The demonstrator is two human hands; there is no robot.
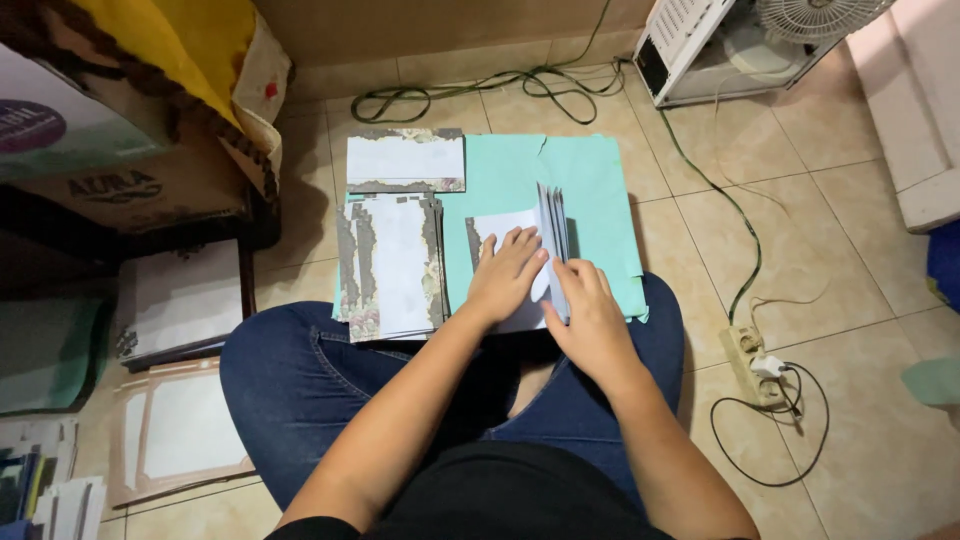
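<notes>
Head view looks down on a person sitting cross-legged, knees just under the teal board that serves as a work surface. Left hand lies flat, fingers spread, pinning the white card so it cannot slide. Right hand pinches the upright fold of sheets at its near edge, keeping them standing. Just left sits the stack of bordered cards, near the board's edge; beyond it another pile of cards. Farther, a green cable crosses bare tile.
</notes>
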